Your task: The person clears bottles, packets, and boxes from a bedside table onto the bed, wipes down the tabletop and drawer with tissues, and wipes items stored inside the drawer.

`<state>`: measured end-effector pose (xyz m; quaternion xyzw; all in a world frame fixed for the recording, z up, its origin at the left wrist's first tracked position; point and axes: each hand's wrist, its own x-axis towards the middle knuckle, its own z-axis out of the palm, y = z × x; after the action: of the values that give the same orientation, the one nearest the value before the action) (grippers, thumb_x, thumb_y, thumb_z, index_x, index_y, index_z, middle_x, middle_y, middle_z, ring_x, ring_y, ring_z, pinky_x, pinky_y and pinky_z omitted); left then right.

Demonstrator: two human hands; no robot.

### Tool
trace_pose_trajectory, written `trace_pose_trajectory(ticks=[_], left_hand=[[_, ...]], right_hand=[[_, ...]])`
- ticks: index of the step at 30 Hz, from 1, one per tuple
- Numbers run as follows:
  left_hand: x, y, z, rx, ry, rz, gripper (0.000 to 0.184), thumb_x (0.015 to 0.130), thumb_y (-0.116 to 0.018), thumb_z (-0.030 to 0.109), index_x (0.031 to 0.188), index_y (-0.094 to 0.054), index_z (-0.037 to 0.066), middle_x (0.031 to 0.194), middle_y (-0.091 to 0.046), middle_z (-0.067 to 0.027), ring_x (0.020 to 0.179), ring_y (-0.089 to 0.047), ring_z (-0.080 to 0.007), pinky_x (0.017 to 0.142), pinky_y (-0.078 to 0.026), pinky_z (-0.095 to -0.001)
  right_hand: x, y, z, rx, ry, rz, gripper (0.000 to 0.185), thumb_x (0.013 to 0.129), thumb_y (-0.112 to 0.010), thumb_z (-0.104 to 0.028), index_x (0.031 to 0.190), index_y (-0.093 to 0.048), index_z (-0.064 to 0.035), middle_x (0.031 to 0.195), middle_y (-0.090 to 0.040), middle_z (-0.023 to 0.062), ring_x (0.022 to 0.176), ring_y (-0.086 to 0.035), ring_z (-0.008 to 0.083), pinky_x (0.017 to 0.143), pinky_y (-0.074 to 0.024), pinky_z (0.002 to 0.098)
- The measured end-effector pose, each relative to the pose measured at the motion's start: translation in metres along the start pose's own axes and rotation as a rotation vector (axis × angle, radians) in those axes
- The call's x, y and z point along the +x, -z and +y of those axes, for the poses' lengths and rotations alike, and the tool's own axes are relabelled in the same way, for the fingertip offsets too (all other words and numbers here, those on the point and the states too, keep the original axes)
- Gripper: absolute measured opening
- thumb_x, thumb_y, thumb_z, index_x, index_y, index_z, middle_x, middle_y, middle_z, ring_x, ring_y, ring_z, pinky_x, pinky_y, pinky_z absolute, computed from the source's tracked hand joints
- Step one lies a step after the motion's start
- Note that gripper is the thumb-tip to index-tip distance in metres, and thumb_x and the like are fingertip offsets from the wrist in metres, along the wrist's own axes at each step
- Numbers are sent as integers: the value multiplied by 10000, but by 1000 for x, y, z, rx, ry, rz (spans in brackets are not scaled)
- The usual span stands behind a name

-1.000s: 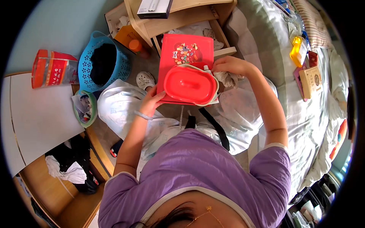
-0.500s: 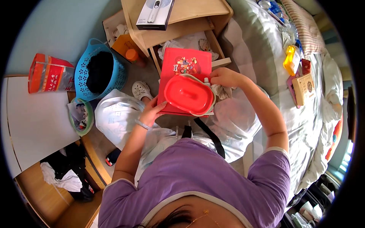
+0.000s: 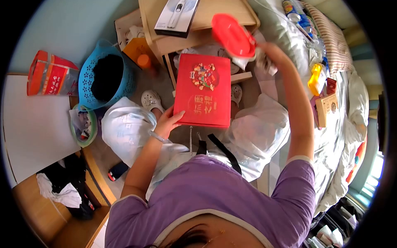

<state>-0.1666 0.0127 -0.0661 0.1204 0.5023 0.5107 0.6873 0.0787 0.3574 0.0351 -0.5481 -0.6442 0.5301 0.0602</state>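
My left hand (image 3: 168, 122) grips the lower left edge of a flat red gift box (image 3: 202, 93), thumb on top. The box has a cartoon print and gold characters on its lid, and lies above my lap. Out to the upper right, my right hand (image 3: 271, 53) is closed on the end of a red oval plastic container (image 3: 233, 35). That container is tilted, blurred by motion and apart from the box. Something whitish and crumpled (image 3: 265, 65) hangs just below the right hand; whether the hand holds it too, I cannot tell.
Ahead stands a wooden nightstand (image 3: 223, 14) with its drawer out and a white product box (image 3: 177, 16) on top. A blue basket (image 3: 124, 82) with dark cloth and an orange-capped bottle (image 3: 144, 61) are to the left. The bed (image 3: 297, 78) at right bears several bottles and boxes.
My right hand has lifted the red container off the gift box and carried it up and to the right. The box's printed lid is uncovered. My left hand stays on the box edge.
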Motion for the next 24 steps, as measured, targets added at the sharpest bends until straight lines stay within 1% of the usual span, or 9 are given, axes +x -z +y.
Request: trace_pose_trajectory(ticks=[2,3,7,13,14,17,20,22,24], left_hand=[[0,1,-3,-45,-25,-21,455,841,-563,165,1239,-395,20,1151,-509,-73,1046,-514,-181,885,-430,-349],[2,1,-4,-54,-35,-18,456,840,-564,164,1238,-395,19,1152,-509,-73,1048,-512,-181,888,-428,-351],[3,7,-9,-59,-48,0,461,839,-567,162,1240,-393,18,1151,-511,-75,1054,-511,-179,892,-426,-342],[1,10,-8,-39,-39,18,459,836,-563,151,1241,-393,18,1142,-517,-81,1044,-520,-172,885,-432,-324],[2,14,-11,-53,-25,8,580,783,-640,210,1278,-381,51,1152,-515,-58,1049,-510,-147,863,-430,-291],[-3,13,-7,-70,-12,24,597,777,-644,233,1277,-377,46,1155,-510,-64,1051,-510,-150,860,-432,-302],[-8,11,-3,-90,-12,31,483,824,-573,160,1247,-386,21,1147,-513,-79,1040,-525,-174,857,-453,-332],[-12,11,-2,-77,-21,36,494,814,-583,176,1243,-392,21,1143,-515,-78,1032,-529,-172,847,-456,-330],[-20,10,-1,-65,-18,32,546,794,-608,201,1257,-379,21,1142,-513,-76,1025,-529,-164,840,-455,-319]], right_hand=[[4,0,-21,333,-34,-16,269,871,-462,-288,794,-579,-58,638,-585,39,478,-551,128,452,-461,252],[29,6,-11,430,-10,94,260,878,-462,-291,815,-574,-64,651,-587,34,504,-558,127,461,-469,254],[85,27,-2,501,83,147,256,880,-457,-295,842,-578,-72,700,-599,14,561,-574,134,484,-482,268],[140,40,-6,396,-62,188,253,843,-492,-347,855,-590,-114,702,-598,12,554,-549,116,411,-397,254],[147,42,-5,394,-79,175,250,841,-494,-344,854,-591,-114,706,-598,10,554,-547,121,413,-401,259],[135,23,-10,493,63,165,285,834,-527,-378,876,-587,-104,722,-600,19,568,-549,142,425,-412,272],[81,-3,-7,620,-15,257,331,831,-546,-406,933,-577,-93,798,-604,36,639,-564,156,461,-432,278],[46,-30,6,913,98,223,358,844,-535,-407,989,-557,-80,864,-597,51,688,-560,155,495,-441,276],[12,-70,22,927,271,150,313,873,-515,-325,1017,-535,-48,890,-588,64,681,-541,147,495,-406,250]])
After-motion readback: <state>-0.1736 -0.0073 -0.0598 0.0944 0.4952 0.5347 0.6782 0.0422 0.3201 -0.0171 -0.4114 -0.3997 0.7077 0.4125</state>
